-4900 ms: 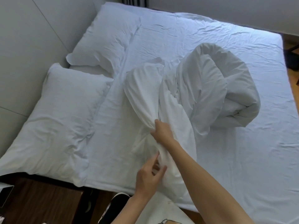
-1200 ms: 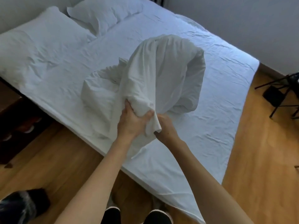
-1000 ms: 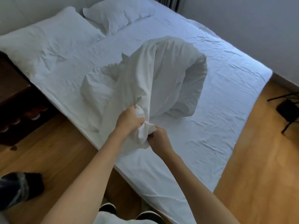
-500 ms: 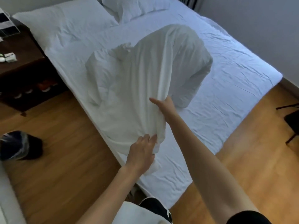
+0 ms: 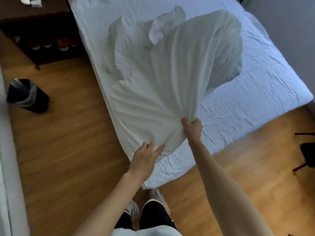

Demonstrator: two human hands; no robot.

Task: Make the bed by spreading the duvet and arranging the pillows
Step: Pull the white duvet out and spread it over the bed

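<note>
A dark bin (image 5: 28,95) is standing on the wooden floor. The left hand (image 5: 144,159) is resting loose-fingered on the duvet (image 5: 162,82), bunched on the bed (image 5: 255,74); the right hand (image 5: 192,127) is clenching its edge.

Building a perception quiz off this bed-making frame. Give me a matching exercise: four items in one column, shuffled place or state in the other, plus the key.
Items:
1. duvet
2. right hand
3. left hand
4. dark bin

States:
A. stands on the wooden floor, left of the bed
B. bunched, partly lifted above the sheet
C. fingers spread, touching the duvet's near edge
D. clenched on a gathered fold of duvet

Pairs: 1-B, 2-D, 3-C, 4-A
</note>
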